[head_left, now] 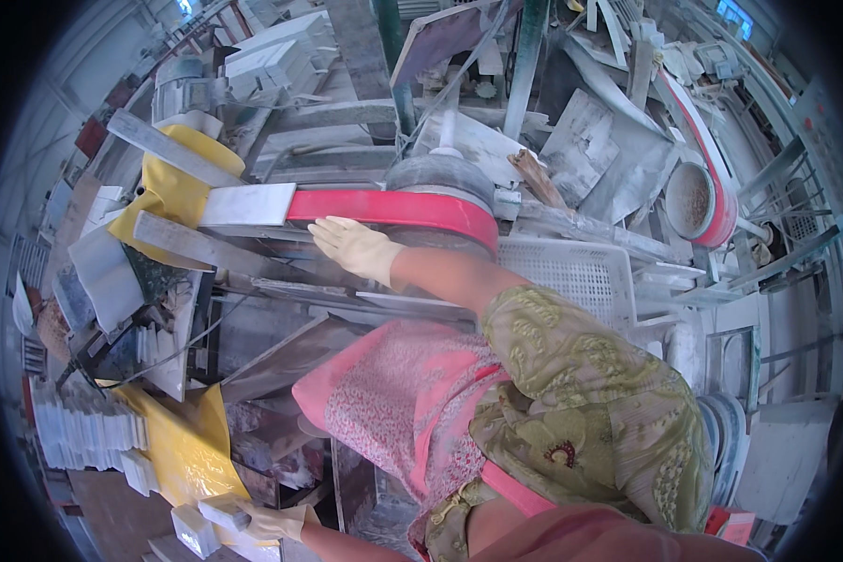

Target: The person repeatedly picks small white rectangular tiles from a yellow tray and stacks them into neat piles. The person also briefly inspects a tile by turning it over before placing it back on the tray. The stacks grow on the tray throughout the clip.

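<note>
The right hand (354,245), gloved, reaches forward with its fingers spread flat and rests against the lower edge of the red belt (393,208) that wraps around the grey wheel (440,178); it pinches nothing. Just left of that hand a pale stone slab (249,203) lies in line with the belt, touching its end, with yellow sheeting (173,192) behind it. The left hand (273,521), also gloved, is low and well apart from the right, its fingers curled around a small white block (223,511); another block (195,530) lies just left of it, and rows of stacked tiles (89,433) sit further left beside a yellow sheet (189,451). A white crate (581,272) stands to the right of the right arm. The step in hand looks like fetching the next block for grinding while the right hand steadies at the belt. The next move would call for lifting the block clear of the stack and bringing it up to the belt, keeping the gloved fingers off the belt's face.
</note>
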### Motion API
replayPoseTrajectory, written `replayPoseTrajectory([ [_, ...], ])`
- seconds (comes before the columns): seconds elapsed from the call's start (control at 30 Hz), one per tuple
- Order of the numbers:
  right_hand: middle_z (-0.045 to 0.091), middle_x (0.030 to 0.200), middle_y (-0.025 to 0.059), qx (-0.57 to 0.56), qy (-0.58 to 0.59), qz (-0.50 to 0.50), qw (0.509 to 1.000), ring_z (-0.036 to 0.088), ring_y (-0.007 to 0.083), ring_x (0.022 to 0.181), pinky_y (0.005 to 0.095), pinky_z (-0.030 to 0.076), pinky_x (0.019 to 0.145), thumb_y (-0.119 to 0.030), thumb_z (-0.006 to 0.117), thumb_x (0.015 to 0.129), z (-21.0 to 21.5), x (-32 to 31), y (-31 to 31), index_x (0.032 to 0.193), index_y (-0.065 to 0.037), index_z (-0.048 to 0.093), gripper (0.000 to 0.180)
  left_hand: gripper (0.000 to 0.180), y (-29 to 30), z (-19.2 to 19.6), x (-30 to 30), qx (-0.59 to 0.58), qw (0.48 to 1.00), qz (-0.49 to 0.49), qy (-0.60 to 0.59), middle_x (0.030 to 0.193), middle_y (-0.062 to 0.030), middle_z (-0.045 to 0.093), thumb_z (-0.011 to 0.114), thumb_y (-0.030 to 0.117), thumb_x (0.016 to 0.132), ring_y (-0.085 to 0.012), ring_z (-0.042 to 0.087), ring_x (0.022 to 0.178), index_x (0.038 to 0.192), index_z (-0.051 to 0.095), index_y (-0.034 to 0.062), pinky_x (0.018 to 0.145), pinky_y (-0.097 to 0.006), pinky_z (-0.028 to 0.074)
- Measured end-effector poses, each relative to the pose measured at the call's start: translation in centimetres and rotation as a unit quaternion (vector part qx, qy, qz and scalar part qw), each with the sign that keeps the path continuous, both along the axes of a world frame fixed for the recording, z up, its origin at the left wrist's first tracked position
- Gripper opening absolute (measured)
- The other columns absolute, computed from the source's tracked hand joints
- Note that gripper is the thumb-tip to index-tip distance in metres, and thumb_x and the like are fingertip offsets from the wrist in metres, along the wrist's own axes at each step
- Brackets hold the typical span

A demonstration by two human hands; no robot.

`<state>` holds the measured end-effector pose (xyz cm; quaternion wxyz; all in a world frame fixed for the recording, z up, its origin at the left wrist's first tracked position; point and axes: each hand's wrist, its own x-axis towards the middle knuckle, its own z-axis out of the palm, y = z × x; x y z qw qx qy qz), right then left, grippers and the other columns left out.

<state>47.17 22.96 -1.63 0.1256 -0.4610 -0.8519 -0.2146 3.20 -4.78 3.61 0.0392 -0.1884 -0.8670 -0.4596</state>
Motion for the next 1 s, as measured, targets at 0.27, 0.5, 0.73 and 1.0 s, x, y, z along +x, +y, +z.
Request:
replayPoseTrajectory([
  [0.27, 0.039, 0.158, 0.014, 0.003, 0.013, 0.024, 1.0, 0.033, 0.0235, 0.149, 0.0497, 0.021, 0.123, -0.024, 0.064, 0.084, 0.8, 0.0, -0.2, 0.145, -0.001, 0.047, 0.068, 0.055, 0.2, -2.3, -2.8, 0.055, 0.998, -0.007, 0.033, 0.105, -0.0206, 0.071, 0.069, 0.043, 0.091, -0.0323, 0.063, 0.091, 0.105, 0.07, -0.0099, 0.091, -0.044, 0.047],
  [0.5, 0.036, 0.161, 0.0114, -0.033, 0.01, 0.021, 0.999, 0.03, 0.0206, 0.151, 0.0529, 0.017, 0.124, -0.031, 0.068, 0.082, 1.6, 0.0, -0.7, 0.148, -0.005, 0.045, 0.075, 0.053, -0.1, -1.9, -1.9, 0.047, 0.999, -0.001, -0.001, 0.109, -0.0211, 0.069, 0.07, 0.041, 0.09, -0.0329, 0.062, 0.098, 0.112, 0.069, -0.0069, 0.094, -0.045, 0.046],
  [0.73, 0.053, 0.14, 0.0124, -0.11, 0.067, 0.043, 0.991, 0.044, 0.0281, 0.137, 0.0495, 0.028, 0.119, -0.018, 0.062, 0.08, 3.7, 0.2, -0.9, 0.133, -0.005, 0.055, 0.054, 0.06, 0.5, -1.7, -0.7, 0.116, 0.991, -0.053, -0.039, 0.134, -0.0146, 0.062, 0.075, 0.034, 0.089, -0.0246, 0.061, 0.112, 0.133, 0.059, -0.0031, 0.1, -0.04, 0.049],
  [1.0, 0.042, 0.156, 0.0141, -0.127, 0.14, 0.079, 0.979, 0.036, 0.0274, 0.147, 0.0433, 0.025, 0.122, -0.022, 0.05, 0.098, 2.8, 1.2, 1.9, 0.146, -0.008, 0.048, 0.05, 0.049, 0.3, -3.1, -3.5, 0.124, 0.992, -0.017, 0.017, 0.111, -0.0198, 0.072, 0.078, 0.03, 0.087, -0.0299, 0.066, 0.098, 0.111, 0.067, -0.0117, 0.089, -0.041, 0.051],
])
